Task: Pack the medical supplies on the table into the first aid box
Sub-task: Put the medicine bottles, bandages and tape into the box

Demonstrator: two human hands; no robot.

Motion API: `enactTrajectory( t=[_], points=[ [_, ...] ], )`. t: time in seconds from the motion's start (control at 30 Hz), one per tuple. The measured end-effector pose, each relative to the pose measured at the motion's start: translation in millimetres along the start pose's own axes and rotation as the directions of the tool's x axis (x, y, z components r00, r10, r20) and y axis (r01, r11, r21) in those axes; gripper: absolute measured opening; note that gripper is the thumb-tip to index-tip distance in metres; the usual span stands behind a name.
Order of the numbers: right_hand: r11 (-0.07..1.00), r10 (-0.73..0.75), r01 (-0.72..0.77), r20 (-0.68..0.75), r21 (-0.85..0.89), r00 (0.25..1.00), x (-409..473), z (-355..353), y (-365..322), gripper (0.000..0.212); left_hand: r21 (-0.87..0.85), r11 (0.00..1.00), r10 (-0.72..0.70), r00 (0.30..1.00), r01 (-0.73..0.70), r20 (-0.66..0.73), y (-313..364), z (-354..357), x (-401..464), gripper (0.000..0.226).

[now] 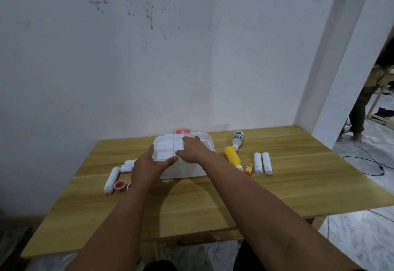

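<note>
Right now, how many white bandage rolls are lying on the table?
3: one bandage roll at the left, two side by side, and, right of the first aid box. The left hand may hide more.

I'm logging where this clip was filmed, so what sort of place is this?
Probably a plain indoor room used as a makeshift work space, not a clinic. A bare wooden table stands against a stained white wall, cables trail over the floor at right, and a first aid box sits among supplies.

Soft, rather dim indoor light falls evenly. The forearms cast faint shadows toward the near edge of the pale wooden desk [277, 164]. Wide-angle bending curves the frame edges; detail is slightly soft throughout.
</note>
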State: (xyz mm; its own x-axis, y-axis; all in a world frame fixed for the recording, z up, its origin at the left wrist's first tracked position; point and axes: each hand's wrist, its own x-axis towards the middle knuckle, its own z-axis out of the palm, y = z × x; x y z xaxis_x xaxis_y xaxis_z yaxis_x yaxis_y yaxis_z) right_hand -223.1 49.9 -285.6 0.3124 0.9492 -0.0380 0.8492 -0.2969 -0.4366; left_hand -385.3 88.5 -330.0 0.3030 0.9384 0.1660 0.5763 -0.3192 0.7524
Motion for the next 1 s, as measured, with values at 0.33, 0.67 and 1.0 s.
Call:
enactTrajectory(
  t=[0.33, 0.67, 1.0],
  points=[
    [0.999, 0.007, -0.005, -0.022, 0.054, 1.000, 0.0, -11.8, -1.8, 0.056, -0.037, 0.999, -0.011, 1.000, 0.010, -0.015, 0.3, 2.1, 0.3, 0.109],
    [0.969, 0.236, -0.177, -0.425, 0.173, 0.874, -8.3, -75.4, 62.7, 0.024, -0.071, 0.996, -0.049, 0.999, 0.049, -0.006, -1.3, 2.2, 3.1, 0.113],
    [0.806, 0.460, -0.458, -0.090, -0.374, 0.883, -30.9, -51.0, 95.9, 0.025, -0.076, 0.995, -0.062, 0.998, 0.063, 0.011, -4.3, 1.7, 3.8, 0.117]
  ],
)
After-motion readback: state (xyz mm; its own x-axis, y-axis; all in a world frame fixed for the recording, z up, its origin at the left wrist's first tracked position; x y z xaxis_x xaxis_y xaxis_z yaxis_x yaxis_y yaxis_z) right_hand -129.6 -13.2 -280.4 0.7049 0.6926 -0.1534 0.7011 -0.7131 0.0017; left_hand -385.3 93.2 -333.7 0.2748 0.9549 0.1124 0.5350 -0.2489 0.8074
